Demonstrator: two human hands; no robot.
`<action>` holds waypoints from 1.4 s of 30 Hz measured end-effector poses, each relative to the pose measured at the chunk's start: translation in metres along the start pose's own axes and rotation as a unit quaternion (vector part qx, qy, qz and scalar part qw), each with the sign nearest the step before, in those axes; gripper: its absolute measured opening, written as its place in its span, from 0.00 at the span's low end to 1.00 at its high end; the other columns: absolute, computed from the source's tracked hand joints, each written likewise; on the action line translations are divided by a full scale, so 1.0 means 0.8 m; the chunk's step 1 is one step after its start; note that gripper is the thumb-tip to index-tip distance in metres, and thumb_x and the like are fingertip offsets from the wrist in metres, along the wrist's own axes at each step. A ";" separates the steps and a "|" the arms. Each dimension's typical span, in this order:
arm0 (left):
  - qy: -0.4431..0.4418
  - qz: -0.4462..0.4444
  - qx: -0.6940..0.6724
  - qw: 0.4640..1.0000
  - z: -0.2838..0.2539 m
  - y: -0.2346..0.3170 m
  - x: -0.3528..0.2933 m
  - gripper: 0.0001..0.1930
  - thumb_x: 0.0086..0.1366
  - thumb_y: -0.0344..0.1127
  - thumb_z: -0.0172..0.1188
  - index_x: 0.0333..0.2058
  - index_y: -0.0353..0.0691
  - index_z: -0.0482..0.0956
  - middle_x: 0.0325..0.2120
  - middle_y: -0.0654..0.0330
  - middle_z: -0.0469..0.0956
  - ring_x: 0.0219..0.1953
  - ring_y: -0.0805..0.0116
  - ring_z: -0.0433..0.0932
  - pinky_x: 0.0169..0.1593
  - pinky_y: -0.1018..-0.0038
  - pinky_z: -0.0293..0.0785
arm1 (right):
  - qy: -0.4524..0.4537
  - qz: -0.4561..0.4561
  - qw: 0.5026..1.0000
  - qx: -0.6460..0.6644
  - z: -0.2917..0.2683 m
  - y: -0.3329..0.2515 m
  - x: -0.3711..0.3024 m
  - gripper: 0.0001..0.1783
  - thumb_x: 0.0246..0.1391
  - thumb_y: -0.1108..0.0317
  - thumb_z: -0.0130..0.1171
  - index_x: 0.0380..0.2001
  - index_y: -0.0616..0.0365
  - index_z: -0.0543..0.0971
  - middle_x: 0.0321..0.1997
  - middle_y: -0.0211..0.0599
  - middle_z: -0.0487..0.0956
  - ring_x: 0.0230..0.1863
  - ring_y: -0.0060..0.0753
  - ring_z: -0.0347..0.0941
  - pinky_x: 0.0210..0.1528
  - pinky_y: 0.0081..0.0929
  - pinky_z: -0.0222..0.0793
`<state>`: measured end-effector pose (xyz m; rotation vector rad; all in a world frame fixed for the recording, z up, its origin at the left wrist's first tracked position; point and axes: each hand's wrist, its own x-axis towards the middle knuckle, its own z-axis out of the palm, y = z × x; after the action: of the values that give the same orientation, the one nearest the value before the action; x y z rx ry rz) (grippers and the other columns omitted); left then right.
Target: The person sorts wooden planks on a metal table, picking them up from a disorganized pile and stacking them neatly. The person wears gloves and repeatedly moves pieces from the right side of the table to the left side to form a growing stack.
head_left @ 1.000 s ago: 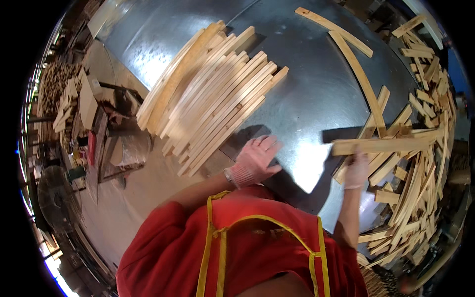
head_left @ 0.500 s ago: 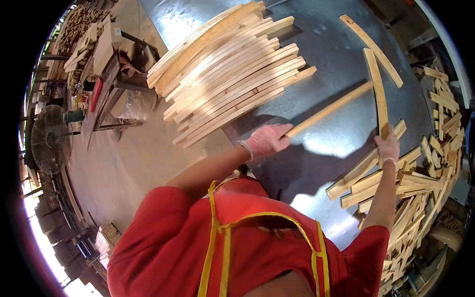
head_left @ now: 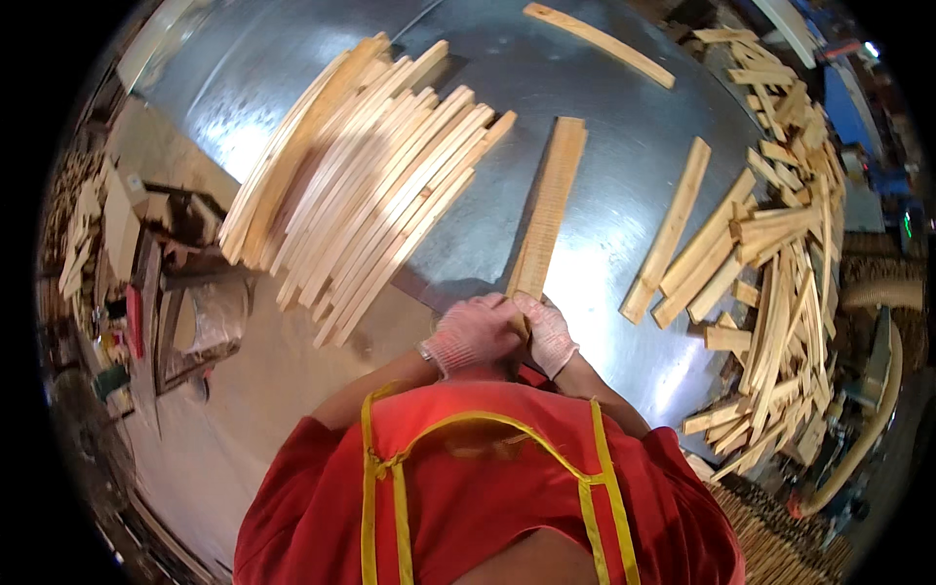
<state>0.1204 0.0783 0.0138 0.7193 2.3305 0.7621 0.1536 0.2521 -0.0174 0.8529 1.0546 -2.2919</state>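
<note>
Close in front of my chest, both hands meet at the near end of a pair of wooden strips [head_left: 551,205], which look laid together and point away from me over the metal table. My left hand [head_left: 473,334], in a thin whitish glove, is closed around that end from the left. From the other side my right hand [head_left: 548,334], gloved alike, grips it with the thumb on top. The fingers partly hide the strips' ends. To the left lies a row of many slightly curved wooden strips [head_left: 380,185], set side by side.
A loose strip [head_left: 600,44] lies at the table's far side, another [head_left: 668,229] to the right. Beyond it a jumbled heap of wood pieces [head_left: 780,292] covers the right edge. A wooden stand [head_left: 151,292] with a plastic bag is at the left. The metal table [head_left: 468,229] shines brightly.
My hands, apart before with a strip in each, have come together in front of my chest. The strips now lie along each other. My view has turned to the right.
</note>
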 end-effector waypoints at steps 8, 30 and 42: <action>0.160 -0.006 -0.036 0.986 -0.005 -0.062 -0.067 0.26 0.62 0.44 0.68 0.57 0.44 0.76 0.55 0.45 0.78 0.53 0.41 0.79 0.55 0.54 0.79 | 0.224 -0.507 0.730 -0.400 -0.126 -0.370 -0.024 0.28 0.71 0.54 0.55 0.65 0.63 0.73 0.55 0.44 0.81 0.55 0.39 0.78 0.61 0.33 0.73; -0.086 -0.180 -0.725 0.659 0.021 -0.002 0.088 0.25 0.70 0.46 0.66 0.59 0.39 0.77 0.40 0.71 0.79 0.40 0.81 0.75 0.44 0.80 0.73 | 0.410 -0.239 0.715 -0.514 -0.206 -0.310 0.011 0.50 0.57 0.42 0.68 0.72 0.63 0.66 0.65 0.51 0.76 0.68 0.45 0.72 0.68 0.40 0.68; 0.216 -0.180 -0.250 0.927 -0.022 -0.011 0.005 0.13 0.65 0.37 0.66 0.48 0.44 0.84 0.37 0.56 0.84 0.41 0.65 0.83 0.45 0.70 0.79 | 0.377 -0.273 0.701 -0.540 -0.168 -0.167 0.011 0.46 0.47 0.62 0.70 0.70 0.59 0.68 0.68 0.54 0.71 0.69 0.58 0.69 0.72 0.41 0.65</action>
<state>0.1030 0.0688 0.0182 -0.1165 2.3744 1.3670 0.1078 0.4361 -0.0262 0.9681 2.8873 -1.0490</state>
